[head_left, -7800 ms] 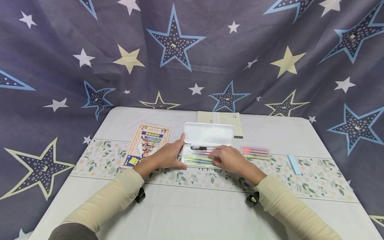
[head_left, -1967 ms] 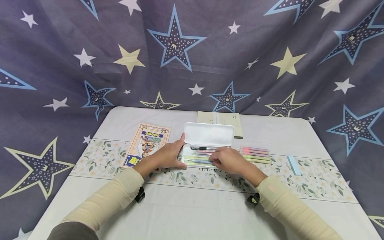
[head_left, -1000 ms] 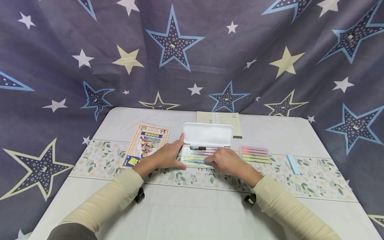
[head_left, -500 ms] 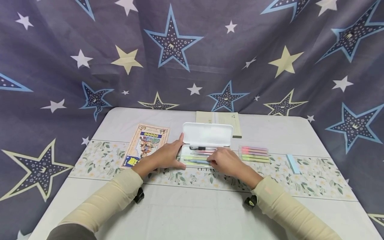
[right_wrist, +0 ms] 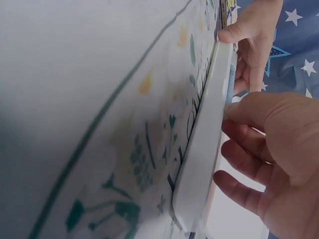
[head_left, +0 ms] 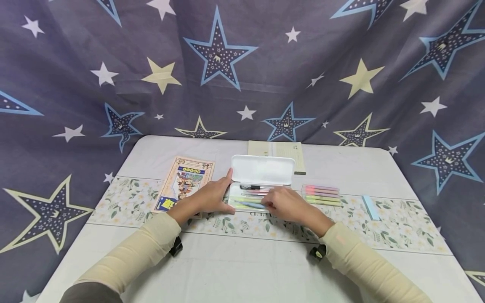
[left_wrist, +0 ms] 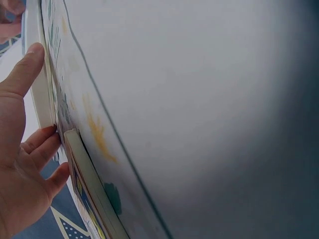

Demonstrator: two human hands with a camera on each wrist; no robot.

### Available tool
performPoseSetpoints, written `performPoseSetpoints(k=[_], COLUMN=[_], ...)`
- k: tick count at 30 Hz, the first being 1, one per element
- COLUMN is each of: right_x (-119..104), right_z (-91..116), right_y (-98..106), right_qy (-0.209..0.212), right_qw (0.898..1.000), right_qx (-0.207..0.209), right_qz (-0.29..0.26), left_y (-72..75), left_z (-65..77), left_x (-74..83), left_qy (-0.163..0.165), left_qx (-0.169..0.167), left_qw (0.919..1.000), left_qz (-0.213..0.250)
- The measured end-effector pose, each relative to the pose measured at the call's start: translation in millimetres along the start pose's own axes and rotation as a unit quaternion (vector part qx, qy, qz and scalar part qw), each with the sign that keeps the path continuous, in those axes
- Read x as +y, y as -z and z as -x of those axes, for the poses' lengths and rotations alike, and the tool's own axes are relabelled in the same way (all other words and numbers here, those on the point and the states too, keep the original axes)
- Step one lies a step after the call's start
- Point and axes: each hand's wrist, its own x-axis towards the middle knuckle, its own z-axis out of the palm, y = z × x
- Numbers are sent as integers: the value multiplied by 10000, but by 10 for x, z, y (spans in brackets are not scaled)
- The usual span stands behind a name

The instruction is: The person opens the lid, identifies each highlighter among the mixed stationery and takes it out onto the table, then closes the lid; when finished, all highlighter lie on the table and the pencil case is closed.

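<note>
A white pencil case (head_left: 263, 169) stands with its lid raised, with a black-capped pen (head_left: 251, 187) and several coloured pens in its tray. My right hand (head_left: 286, 204) reaches over the tray's right part and pinches a light blue pen (head_left: 251, 205) between thumb and forefinger. That pen slants at the front of the tray, its right end hidden by the fingers. At the case's left end my left hand (head_left: 214, 195) braces it, fingers spread. In the left wrist view the thumb (left_wrist: 31, 62) lies extended against the front wall.
Right of the case, a clear plastic box (head_left: 322, 195) holds pink, purple and yellow-green pens. A light blue strip (head_left: 370, 207) lies farther right. An illustrated booklet (head_left: 189, 179) is under my left forearm; a cream notebook (head_left: 299, 153) lies behind the lid.
Since the earliest frame, more yellow-green pens lie in the clear box. The light blue pen, level in the tray before, now slants in my right hand. My left hand stays put.
</note>
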Motion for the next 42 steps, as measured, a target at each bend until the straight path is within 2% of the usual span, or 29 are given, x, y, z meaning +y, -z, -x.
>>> performPoseSetpoints(k=[6, 10, 19, 26, 35, 42], right_x=[28, 28, 43, 100, 239, 396], right_z=[-1, 0, 38, 138, 343, 537], right_y=[5, 1, 8, 34, 73, 153], right_qy=[151, -3, -201, -563, -667, -899], right_qw=[9998, 9996, 9991, 9974, 9977, 9955], right_qx=[-162, -285, -237, -324, 33, 232], right_qz=[23, -87, -295, -317, -111, -201], left_y=[0, -7, -12, -13, -23, -2], left_z=[-3, -7, -3, -7, -14, -9], left_x=[-6, -10, -5, -2, -7, -10], left_qy=[12, -3, -13, -3, -2, -5], left_qx=[29, -16, 27, 12, -14, -40], left_qw=[10000, 10000, 10000, 10000, 10000, 10000], left_qz=[-15, 12, 31, 6, -23, -19])
